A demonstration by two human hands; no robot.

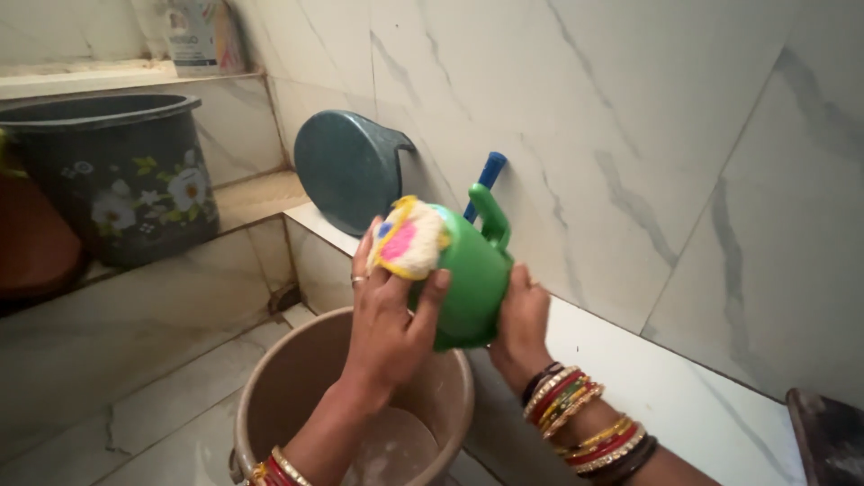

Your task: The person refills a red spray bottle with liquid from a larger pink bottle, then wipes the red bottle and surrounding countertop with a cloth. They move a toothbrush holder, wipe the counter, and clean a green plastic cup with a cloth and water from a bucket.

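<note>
A green plastic mug [472,279] with a handle is tilted on its side above a brown bucket [270,378]. My right hand [520,324] grips the mug from behind near its base. My left hand [389,315] presses a soapy yellow, pink and white scrubbing cloth [409,238] against the mug's rim. Bangles circle both wrists, and a ring is on my left hand.
A dark grey bucket with flower prints [117,171] stands at the back left beside a reddish tub [31,243]. A teal scoop [346,166] leans on the marble wall over a white ledge [684,396]. A blue handle [486,180] pokes up behind the mug.
</note>
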